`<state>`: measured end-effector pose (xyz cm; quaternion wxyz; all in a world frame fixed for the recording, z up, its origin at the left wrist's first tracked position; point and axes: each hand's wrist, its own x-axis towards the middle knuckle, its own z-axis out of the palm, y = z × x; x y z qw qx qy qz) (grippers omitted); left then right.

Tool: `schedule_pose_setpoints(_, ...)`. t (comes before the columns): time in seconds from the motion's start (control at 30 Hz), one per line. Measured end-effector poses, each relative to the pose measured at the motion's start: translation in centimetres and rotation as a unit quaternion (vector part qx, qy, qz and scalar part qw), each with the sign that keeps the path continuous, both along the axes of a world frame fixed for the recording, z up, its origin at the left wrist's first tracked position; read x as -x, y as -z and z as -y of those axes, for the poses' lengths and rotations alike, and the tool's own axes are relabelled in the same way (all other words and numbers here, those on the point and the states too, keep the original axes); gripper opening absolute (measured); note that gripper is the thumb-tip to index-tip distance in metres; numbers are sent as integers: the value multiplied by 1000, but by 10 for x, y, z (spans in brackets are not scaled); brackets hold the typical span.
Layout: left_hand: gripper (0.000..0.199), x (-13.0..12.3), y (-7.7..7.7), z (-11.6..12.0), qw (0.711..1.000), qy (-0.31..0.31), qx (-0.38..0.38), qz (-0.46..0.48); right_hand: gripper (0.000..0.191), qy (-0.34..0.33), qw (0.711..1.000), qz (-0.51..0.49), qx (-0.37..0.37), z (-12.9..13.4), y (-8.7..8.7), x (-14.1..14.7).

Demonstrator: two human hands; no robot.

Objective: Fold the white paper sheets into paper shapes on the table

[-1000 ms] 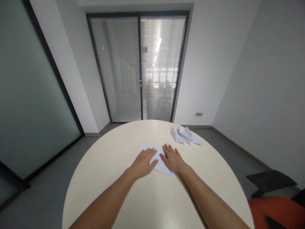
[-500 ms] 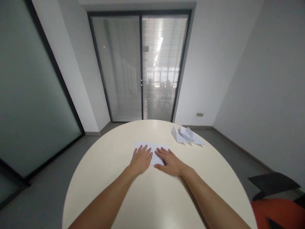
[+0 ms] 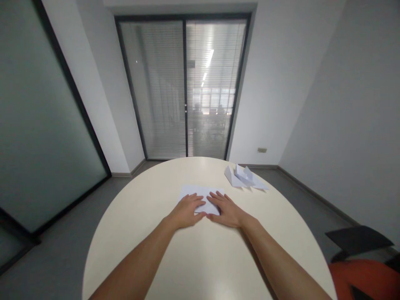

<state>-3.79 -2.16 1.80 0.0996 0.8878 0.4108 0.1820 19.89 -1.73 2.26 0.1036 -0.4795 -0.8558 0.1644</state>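
Note:
A white sheet of paper (image 3: 200, 191) lies flat on the round cream table (image 3: 200, 258), partly covered by my hands. My left hand (image 3: 187, 210) rests on its left part, fingers stretched out and pointing right. My right hand (image 3: 225, 209) lies on the right part with its fingers spread. The two thumbs nearly meet at the paper's near edge. Neither hand grips anything; both press flat from above. Whether the sheet is folded beneath the hands cannot be made out.
Several folded white paper shapes (image 3: 245, 177) stand at the table's far right. A chair with a red seat (image 3: 364, 279) and black armrest (image 3: 359, 241) is at the lower right. Beyond the table is a glass door (image 3: 186, 87) with blinds.
My left hand has turned, its fingers now pointing more to the right, and its thumb has come close to the right thumb. The paper has shifted slightly right.

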Motion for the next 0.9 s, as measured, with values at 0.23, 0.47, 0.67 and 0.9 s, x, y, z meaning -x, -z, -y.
schedule_pose_setpoints(0.23,42,1,2,-4,999,-20,-8,41,71,-38,998,-42,-7,-6,3,-13)
schedule_pose_setpoints(0.47,46,3,0,-6,996,-72,2,55,46,-29,990,-140,-4,-5,-1,-21)
schedule_pose_setpoints(0.67,46,3,-8,-2,994,-97,-16,45,39,51,981,-170,-72,-11,-1,-25)
schedule_pose_setpoints(0.9,30,4,-10,-5,981,-186,-44,17,38,158,935,-284,-142,-22,1,-27)
